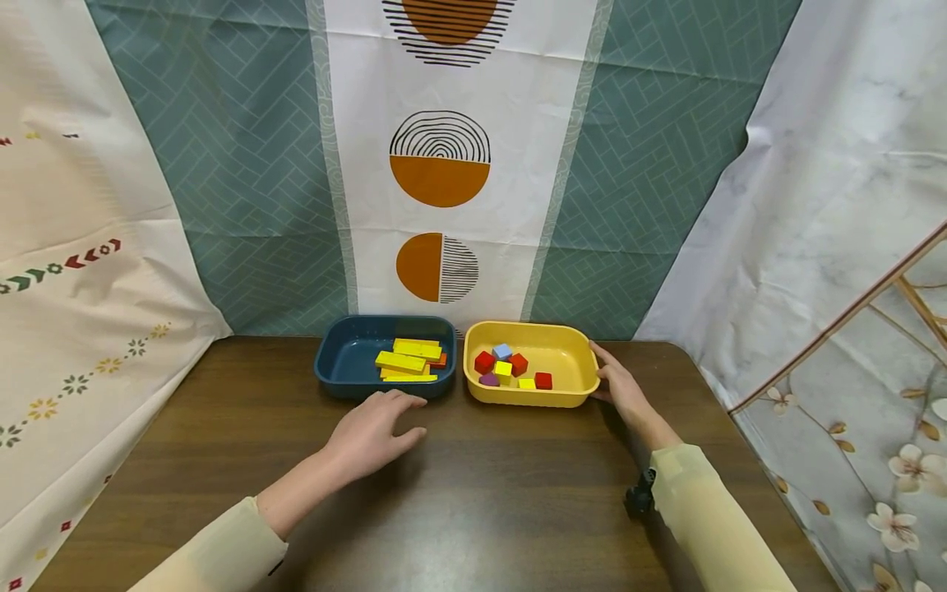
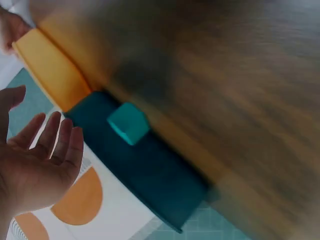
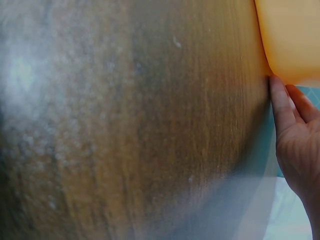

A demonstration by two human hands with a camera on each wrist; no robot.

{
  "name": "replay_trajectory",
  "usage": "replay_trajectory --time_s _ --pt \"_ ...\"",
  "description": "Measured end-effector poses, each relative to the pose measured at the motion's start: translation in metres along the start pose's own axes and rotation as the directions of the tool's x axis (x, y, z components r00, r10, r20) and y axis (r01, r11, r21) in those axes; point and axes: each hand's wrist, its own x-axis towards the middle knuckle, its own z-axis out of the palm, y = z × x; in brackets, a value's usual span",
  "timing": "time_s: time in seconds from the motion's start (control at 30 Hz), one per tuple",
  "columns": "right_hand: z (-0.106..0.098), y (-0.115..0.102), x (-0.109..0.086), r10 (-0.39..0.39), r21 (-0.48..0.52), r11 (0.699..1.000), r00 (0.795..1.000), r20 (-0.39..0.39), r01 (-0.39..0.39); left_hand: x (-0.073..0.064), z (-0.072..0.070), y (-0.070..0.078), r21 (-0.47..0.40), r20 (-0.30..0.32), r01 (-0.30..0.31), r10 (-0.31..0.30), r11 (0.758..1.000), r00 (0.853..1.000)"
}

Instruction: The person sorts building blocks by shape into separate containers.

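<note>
My left hand [image 1: 376, 437] hovers over the table just in front of the dark blue bin [image 1: 331, 386], palm down, fingers relaxed and holding nothing. Several yellow sticks [image 1: 400, 363] and an orange piece lie inside that bin. In the left wrist view, a teal angular shape [image 2: 129, 123] overlaps the bin's front wall, below my fingers. With thumb and fingers at its right end, my right hand [image 1: 625, 396] holds the yellow bin [image 1: 528, 400]. Small red cubes [image 1: 543, 381], yellow cubes [image 1: 503, 373], a light blue cube [image 1: 502, 352] and a purple piece [image 1: 489, 379] are in it.
Both bins stand side by side at the back of the dark wooden table [image 1: 518, 510]. A patterned curtain [image 1: 281, 205] hangs right behind them. Cloths hang along the left and right sides, and a small black device [image 1: 639, 495] sits at my right wrist.
</note>
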Motion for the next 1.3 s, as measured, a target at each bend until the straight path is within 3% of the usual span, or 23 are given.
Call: replay_trajectory --time_s 0.13,0.27,0.4,0.53,0.73,0.9,1.3 --pt "0.0 0.001 0.001 0.002 -0.003 1.0 1.0 0.002 -0.002 -0.013 0.003 -0.009 0.046 0.037 -0.01 0.008 0.999 0.999" --pt "-0.001 -0.001 0.001 0.003 0.011 1.0 1.0 0.007 -0.003 -0.022 0.005 -0.017 0.103 0.035 -0.041 0.038 0.994 0.999" --pt "0.002 -0.017 -0.007 0.022 0.033 0.999 0.999 0.023 -0.023 -0.029 0.008 -0.027 0.151 0.036 -0.086 0.082 0.985 0.996" --pt "0.004 -0.032 -0.013 0.039 0.044 0.998 0.999 0.038 -0.041 -0.036 0.009 -0.039 0.174 0.039 -0.125 0.12 0.977 0.992" --pt "0.004 -0.033 -0.013 0.052 0.057 0.997 0.998 0.03 -0.054 -0.04 0.011 -0.048 0.21 0.038 -0.168 0.163 0.963 0.986" --pt "0.005 -0.033 -0.013 0.048 0.054 0.997 0.998 0.029 -0.05 -0.037 0.012 -0.048 0.214 0.071 -0.175 0.163 0.961 0.984" --pt "0.004 -0.032 -0.013 0.038 0.062 0.997 0.999 0.03 -0.04 -0.03 0.015 -0.049 0.183 0.156 -0.12 0.092 0.976 0.984"
